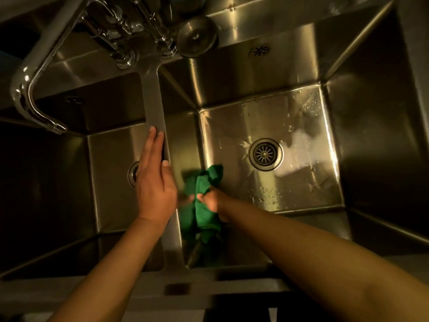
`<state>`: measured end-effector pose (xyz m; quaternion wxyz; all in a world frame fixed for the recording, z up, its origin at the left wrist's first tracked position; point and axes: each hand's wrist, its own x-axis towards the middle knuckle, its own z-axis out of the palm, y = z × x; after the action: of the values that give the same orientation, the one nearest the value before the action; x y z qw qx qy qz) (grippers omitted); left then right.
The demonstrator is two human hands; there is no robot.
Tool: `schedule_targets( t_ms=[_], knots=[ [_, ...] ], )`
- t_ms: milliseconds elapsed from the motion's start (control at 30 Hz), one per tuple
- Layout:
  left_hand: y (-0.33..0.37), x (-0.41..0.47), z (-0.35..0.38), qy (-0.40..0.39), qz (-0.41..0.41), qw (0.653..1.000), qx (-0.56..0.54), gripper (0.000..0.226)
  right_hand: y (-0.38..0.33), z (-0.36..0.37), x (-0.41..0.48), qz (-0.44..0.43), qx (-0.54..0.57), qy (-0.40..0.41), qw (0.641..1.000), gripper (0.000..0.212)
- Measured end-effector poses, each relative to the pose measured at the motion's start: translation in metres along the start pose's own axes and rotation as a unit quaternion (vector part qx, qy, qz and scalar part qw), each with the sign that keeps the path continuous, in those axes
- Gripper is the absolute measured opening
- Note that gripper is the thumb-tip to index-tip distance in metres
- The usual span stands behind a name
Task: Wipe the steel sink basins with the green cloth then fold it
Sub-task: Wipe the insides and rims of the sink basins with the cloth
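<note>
Lower centre, the right hand (212, 201) is clenching the bunched, fuzzy green cloth (202, 217), seemingly against the steel basin (267, 117) wall; the left hand (154, 182) is lying flat on the divider (152, 101).

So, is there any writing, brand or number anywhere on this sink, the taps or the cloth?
None can be read.
No words, brands or numbers show on the sink, the taps or the cloth.
The only mark is a flower-shaped cut-out in the back wall: slots, not text.
</note>
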<state>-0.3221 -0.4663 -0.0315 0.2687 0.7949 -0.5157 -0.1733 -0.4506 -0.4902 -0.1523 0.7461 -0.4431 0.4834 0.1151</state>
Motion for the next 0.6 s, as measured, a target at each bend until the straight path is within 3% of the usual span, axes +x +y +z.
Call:
schedule_targets(
  t_ms=[133,233,333,467,600],
  knots=[
    [0.002,-0.003,0.000,0.011,-0.035,0.999,0.019,0.054,-0.004,-0.010,-0.021,0.023,-0.097,-0.082,0.992,0.040],
    [0.007,-0.008,0.001,0.030,-0.042,0.998,0.044,0.056,0.000,-0.025,-0.035,0.011,-0.160,-0.134,0.978,0.028],
    [0.022,-0.029,0.001,0.021,-0.049,0.998,0.036,0.062,-0.005,-0.045,-0.058,-0.014,-0.241,-0.206,0.948,0.039],
    [0.045,-0.103,0.004,-0.087,-0.007,0.996,0.029,0.061,-0.002,-0.054,-0.078,-0.024,-0.402,-0.275,0.873,0.036],
    [0.052,-0.161,0.012,-0.160,-0.039,0.986,0.036,0.055,0.009,-0.061,-0.097,-0.027,-0.376,-0.302,0.876,0.037]
  ],
)
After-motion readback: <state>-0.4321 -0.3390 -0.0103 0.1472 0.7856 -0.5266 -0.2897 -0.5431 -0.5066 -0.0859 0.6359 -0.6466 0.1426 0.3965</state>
